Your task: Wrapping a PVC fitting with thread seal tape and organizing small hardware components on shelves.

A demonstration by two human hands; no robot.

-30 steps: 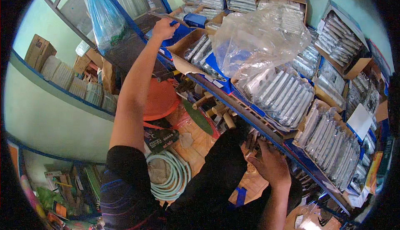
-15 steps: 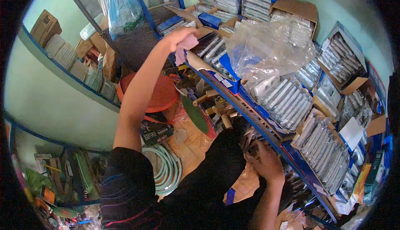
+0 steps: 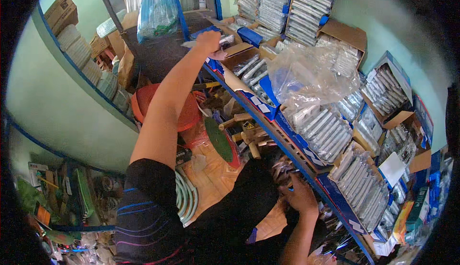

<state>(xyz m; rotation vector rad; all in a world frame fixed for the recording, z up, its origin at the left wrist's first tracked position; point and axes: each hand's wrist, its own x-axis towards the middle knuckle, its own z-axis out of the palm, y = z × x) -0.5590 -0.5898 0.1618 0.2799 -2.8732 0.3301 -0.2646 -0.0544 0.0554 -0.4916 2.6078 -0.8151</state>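
My left hand (image 3: 209, 41) reaches up and out to the blue-edged shelf (image 3: 268, 121), closed on a small clear packet (image 3: 224, 40) at the edge of an open cardboard box (image 3: 239, 56) of silver packaged parts. My right hand (image 3: 300, 195) is low, under the shelf edge, fingers curled among small dark packets (image 3: 282, 171); whether it grips one is unclear. A large crumpled clear plastic bag (image 3: 311, 75) lies on the shelf between the two hands.
Rows of boxes with plastic-wrapped metal parts (image 3: 330, 130) fill the shelves to the right. A blue plastic bag (image 3: 158, 8) hangs at the top. Below are a red stool (image 3: 184, 116), a green disc (image 3: 219, 139), wooden handles (image 3: 247, 133) and a coiled hose (image 3: 184, 198) on the tiled floor.
My left hand has stayed at the shelf box while the view shifted down and left. My right hand remains under the shelf, slightly lower among the packets.
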